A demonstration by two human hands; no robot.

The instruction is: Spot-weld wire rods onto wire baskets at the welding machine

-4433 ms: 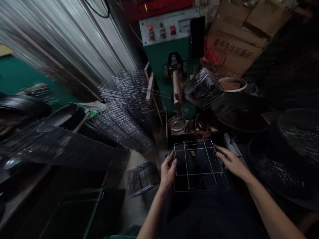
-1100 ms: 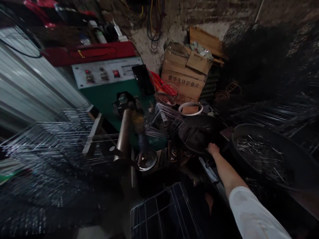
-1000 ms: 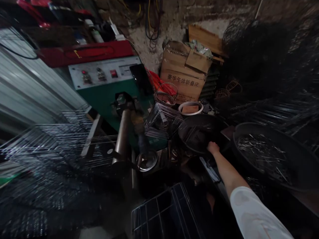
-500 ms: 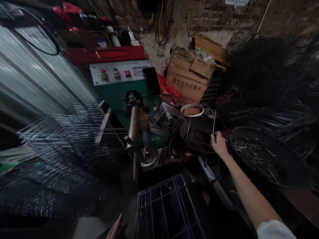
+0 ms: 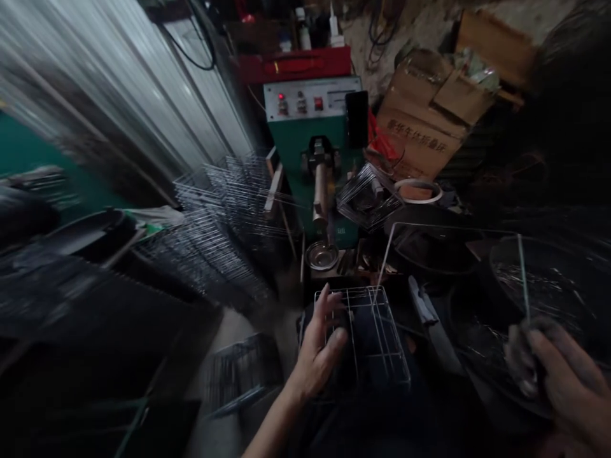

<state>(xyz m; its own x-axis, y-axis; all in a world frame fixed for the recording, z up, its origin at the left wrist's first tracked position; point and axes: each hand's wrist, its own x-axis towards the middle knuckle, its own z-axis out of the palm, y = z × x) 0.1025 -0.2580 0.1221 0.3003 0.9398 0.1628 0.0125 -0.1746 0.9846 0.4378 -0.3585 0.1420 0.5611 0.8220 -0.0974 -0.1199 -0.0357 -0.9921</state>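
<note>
My left hand is over the left part of a wire grid frame that lies low in front of me, its fingers apart and nothing held. At the right, my right hand is blurred but closed around a thin bent wire. The wire rises from the hand, runs left across the dark bowls and bends down toward the grid's far edge. Beyond the grid stands a green machine with a metal cylinder and a small round metal dish below it.
Stacked wire racks stand to the left of the machine. Wide dark bowls with metal pieces are at the right. A cardboard box leans at the back. Another wire rack sits low at the left.
The view has turned left. My left hand has come up over the grid frame. My right hand has moved back from the bowls toward me with the bent wire.
</note>
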